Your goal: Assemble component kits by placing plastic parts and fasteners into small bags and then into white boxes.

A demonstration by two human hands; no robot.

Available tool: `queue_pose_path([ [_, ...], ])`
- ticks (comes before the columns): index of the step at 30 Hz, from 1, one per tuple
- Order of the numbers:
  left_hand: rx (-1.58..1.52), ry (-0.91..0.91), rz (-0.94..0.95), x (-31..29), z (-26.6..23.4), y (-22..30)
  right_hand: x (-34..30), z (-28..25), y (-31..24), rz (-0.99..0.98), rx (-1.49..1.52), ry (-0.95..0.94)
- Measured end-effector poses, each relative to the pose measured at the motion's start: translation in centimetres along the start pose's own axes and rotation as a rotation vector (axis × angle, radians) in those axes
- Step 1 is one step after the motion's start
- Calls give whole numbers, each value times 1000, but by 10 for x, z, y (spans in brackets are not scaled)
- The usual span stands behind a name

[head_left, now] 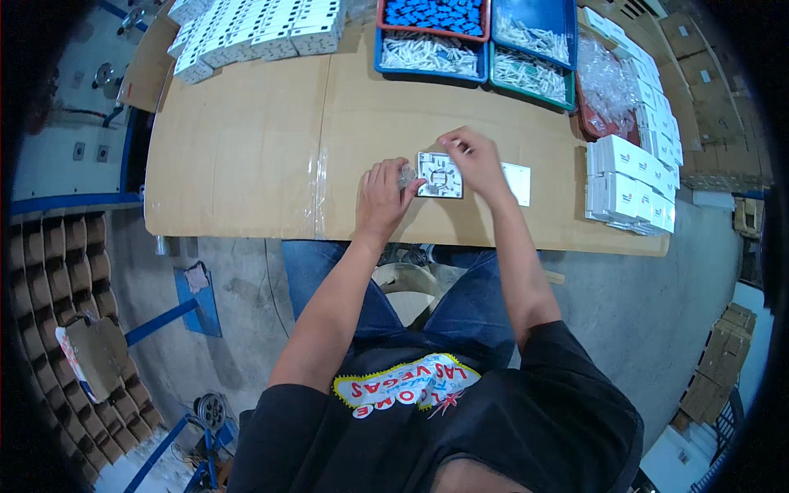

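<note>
On the cardboard-covered table in front of me lies a square white plastic panel [440, 175] with dark edges and moulded detail on its upper face. My left hand [382, 195] is at the panel's left side, its thumb at the panel's edge. Between that thumb and the fingers sits a small clear, greyish object [406, 176], its kind too small to make out. Over the panel's upper right corner, my right hand [478, 161] pinches a small white piece [464, 148]. Beside the right wrist, a flat white plate [518, 183] lies partly covered.
Trays of small parts stand at the far side: a red tray [483, 34] of blue pieces, blue and green [532, 92] trays of white pieces. White boxes [261, 37] fill the far left. Stacked white boxes [631, 185] and clear plastic bags [606, 82] line the right.
</note>
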State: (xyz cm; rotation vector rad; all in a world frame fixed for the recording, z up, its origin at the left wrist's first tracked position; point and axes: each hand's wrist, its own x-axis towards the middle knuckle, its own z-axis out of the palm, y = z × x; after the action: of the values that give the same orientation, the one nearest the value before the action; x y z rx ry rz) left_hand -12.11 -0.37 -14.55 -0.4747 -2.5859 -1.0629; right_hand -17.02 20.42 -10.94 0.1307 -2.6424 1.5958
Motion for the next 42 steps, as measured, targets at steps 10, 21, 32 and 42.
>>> queue_pose_path([
  [10,29,-12,-17,2,1,1,114,-157,96,181,-717,512],
  [21,75,-20,-10,2,-1,1,155,-172,104,408,-955,241],
  [32,75,-27,-12,3,0,3,162,-190,133,440,-854,174],
  [42,65,-25,-26,2,-1,3,164,-174,116,482,-841,248],
])
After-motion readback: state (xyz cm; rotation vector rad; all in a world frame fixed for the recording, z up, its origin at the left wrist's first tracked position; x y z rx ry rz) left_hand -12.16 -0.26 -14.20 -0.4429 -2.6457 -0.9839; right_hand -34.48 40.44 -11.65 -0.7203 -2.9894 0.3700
